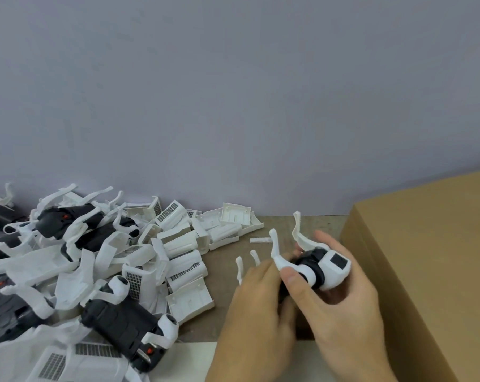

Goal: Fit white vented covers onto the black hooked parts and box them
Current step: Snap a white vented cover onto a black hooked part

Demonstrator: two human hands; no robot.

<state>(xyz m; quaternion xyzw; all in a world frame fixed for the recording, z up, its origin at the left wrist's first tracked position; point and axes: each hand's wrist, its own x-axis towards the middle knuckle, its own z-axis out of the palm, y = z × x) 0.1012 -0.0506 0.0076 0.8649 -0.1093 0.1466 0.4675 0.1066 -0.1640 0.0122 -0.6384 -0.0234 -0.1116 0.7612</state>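
Observation:
Both hands hold one black hooked part (310, 261) with a white cover (334, 268) on its end, just above the table at the right. My right hand (341, 304) grips it from the right, thumb on the white collar, fingers curled behind. My left hand (258, 304) grips its near end from the left. Its white hooks (299, 230) point up. A heap of loose white vented covers (178, 241) and black hooked parts (120, 326) fills the left of the table.
A closed-looking brown cardboard box (426, 257) stands at the right, close to my right hand. A plain grey wall runs behind the table. Small white broken-off strips (261, 240) lie on the brown tabletop (222, 271) near my left hand.

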